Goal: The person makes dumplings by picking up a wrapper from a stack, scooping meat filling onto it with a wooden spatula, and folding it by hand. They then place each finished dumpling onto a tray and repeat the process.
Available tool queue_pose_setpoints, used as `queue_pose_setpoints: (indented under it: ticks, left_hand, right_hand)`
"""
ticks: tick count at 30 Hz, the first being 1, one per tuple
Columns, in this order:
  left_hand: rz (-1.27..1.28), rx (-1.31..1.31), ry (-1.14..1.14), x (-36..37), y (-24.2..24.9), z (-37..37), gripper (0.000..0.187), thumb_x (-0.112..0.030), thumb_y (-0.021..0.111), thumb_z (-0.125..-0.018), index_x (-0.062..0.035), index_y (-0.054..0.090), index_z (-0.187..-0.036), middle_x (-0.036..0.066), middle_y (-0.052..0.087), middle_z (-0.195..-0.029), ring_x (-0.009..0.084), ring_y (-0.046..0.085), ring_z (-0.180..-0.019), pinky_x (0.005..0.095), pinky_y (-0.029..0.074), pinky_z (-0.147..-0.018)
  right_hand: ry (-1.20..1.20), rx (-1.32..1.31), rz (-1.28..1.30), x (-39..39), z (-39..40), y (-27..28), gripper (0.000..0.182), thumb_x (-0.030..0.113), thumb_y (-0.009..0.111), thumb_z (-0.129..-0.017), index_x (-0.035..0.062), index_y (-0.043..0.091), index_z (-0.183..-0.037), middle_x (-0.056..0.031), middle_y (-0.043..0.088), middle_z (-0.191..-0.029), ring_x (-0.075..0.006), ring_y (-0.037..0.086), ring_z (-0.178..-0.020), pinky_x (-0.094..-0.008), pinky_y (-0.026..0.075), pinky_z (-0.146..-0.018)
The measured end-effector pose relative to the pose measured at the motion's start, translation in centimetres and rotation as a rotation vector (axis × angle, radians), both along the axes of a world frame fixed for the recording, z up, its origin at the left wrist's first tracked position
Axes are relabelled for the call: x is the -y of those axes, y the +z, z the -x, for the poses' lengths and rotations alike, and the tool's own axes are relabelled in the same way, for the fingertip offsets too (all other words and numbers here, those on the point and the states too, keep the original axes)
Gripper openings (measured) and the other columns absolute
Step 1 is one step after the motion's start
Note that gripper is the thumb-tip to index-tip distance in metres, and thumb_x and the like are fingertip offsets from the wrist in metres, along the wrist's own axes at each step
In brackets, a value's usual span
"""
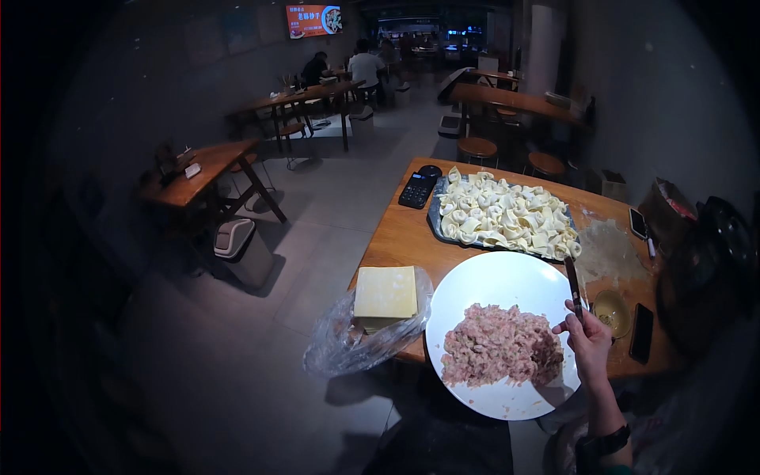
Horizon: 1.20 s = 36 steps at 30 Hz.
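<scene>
My right hand [589, 342] is closed around a dark, flat-handled tool [572, 286] over the right rim of a large white plate [491, 277]. Pink minced filling [503, 346] lies on that plate. Behind the plate, a dark tray [435, 214] holds several folded dumplings [507, 210]. A stack of square yellow wrappers [385, 291] rests in a clear plastic bag [340, 340] at the plate's left. Just right of my right hand is a small bowl [612, 310]. My left hand is not in the picture.
A black keypad device [416, 191] lies at the table's back left. One phone [641, 333] is near the small bowl, another [637, 222] farther back. Trash bin [241, 249], stools and wooden tables [202, 170] stand beyond. Seated people [365, 65] are in the background.
</scene>
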<state>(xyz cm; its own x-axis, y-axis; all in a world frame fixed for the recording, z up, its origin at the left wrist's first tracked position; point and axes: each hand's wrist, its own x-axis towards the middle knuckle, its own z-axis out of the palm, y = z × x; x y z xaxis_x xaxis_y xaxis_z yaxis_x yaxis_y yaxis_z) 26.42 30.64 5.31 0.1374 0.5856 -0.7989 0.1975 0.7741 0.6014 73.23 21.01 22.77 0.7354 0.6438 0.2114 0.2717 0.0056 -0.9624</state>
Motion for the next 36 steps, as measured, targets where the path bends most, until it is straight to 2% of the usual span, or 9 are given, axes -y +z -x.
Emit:
queue_pose_setpoints:
  ticks: [11, 17, 20, 30, 32, 34, 35, 36]
  left_hand:
    - [-0.005, -0.034, -0.026, -0.4, -1.2, 0.0, 0.047, -0.036, 0.037, -0.096, 0.0002, 0.044, -0.124, 0.014, 0.061, -0.107, 0.0167, 0.062, -0.079, 0.0272, 0.051, -0.071]
    - [0.003, -0.053, -0.034, 0.1, -1.5, 0.6, 0.048, -0.038, 0.036, -0.096, -0.0002, 0.044, -0.124, 0.014, 0.062, -0.108, 0.0166, 0.062, -0.078, 0.0273, 0.051, -0.071]
    - [0.007, -0.066, -0.042, 0.3, -1.8, 1.0, 0.048, -0.038, 0.036, -0.096, -0.0004, 0.044, -0.124, 0.014, 0.062, -0.108, 0.0166, 0.062, -0.078, 0.0274, 0.051, -0.07]
    - [0.016, -0.115, -0.097, 1.1, -3.2, 2.7, 0.049, -0.04, 0.034, -0.096, -0.001, 0.045, -0.124, 0.013, 0.062, -0.108, 0.0164, 0.062, -0.078, 0.0275, 0.051, -0.07]
    - [0.02, -0.139, -0.134, 2.1, -4.5, 4.3, 0.05, -0.041, 0.034, -0.096, -0.0011, 0.045, -0.124, 0.012, 0.062, -0.108, 0.0164, 0.062, -0.078, 0.0276, 0.051, -0.07]
    - [0.02, -0.187, -0.216, 3.5, -6.9, 7.2, 0.05, -0.041, 0.034, -0.096, -0.0012, 0.045, -0.124, 0.012, 0.062, -0.109, 0.0164, 0.062, -0.078, 0.0276, 0.051, -0.07]
    - [0.024, -0.218, -0.273, 4.2, -8.1, 9.1, 0.05, -0.041, 0.033, -0.096, -0.0012, 0.045, -0.124, 0.012, 0.062, -0.109, 0.0164, 0.062, -0.078, 0.0276, 0.051, -0.07]
    - [0.026, -0.247, -0.34, 4.7, -9.2, 10.9, 0.05, -0.042, 0.033, -0.096, -0.0013, 0.045, -0.124, 0.012, 0.062, -0.109, 0.0164, 0.062, -0.078, 0.0276, 0.051, -0.07]
  right_hand:
    - [-0.083, -0.001, -0.019, 3.4, -0.5, -1.4, 0.026, 0.013, 0.054, -0.09, 0.0006, 0.059, -0.112, -0.0032, 0.063, -0.066, 0.0013, 0.032, -0.045, -0.0155, 0.025, -0.043]
    - [-0.054, -0.02, -0.051, 3.7, -0.3, -1.5, 0.026, 0.011, 0.054, -0.09, -0.002, 0.059, -0.112, -0.0037, 0.064, -0.07, 0.0014, 0.033, -0.048, -0.0155, 0.026, -0.045]
    - [-0.061, 0.01, -0.043, 4.0, -0.5, -2.2, 0.025, 0.012, 0.054, -0.09, 0.0008, 0.059, -0.112, -0.0034, 0.063, -0.066, 0.0014, 0.032, -0.045, -0.0157, 0.025, -0.043]
    - [-0.113, -0.016, 0.033, 6.1, -0.2, -3.4, 0.026, 0.014, 0.053, -0.091, 0.0015, 0.059, -0.113, -0.0031, 0.063, -0.066, 0.0016, 0.033, -0.045, -0.0155, 0.026, -0.043]
    - [-0.12, -0.017, 0.061, 6.9, -0.1, -3.6, 0.03, 0.009, 0.053, -0.09, -0.0024, 0.056, -0.118, -0.0029, 0.063, -0.069, 0.0015, 0.035, -0.049, -0.0154, 0.028, -0.047]
    - [-0.02, 0.066, 0.198, 8.3, 0.6, -3.2, 0.033, 0.011, 0.05, -0.093, -0.0006, 0.052, -0.124, -0.0022, 0.061, -0.073, -0.0019, 0.047, -0.058, -0.016, 0.035, -0.053]
    - [0.048, 0.176, 0.132, 8.7, 1.0, -4.0, 0.031, 0.009, 0.049, -0.093, 0.0009, 0.054, -0.122, -0.0024, 0.059, -0.072, -0.0046, 0.052, -0.064, -0.0196, 0.041, -0.057]
    - [0.083, 0.266, 0.192, 9.0, 1.8, -3.4, 0.03, 0.004, 0.052, -0.09, 0.0027, 0.056, -0.12, -0.0048, 0.06, -0.071, -0.0073, 0.055, -0.066, -0.0234, 0.045, -0.06]
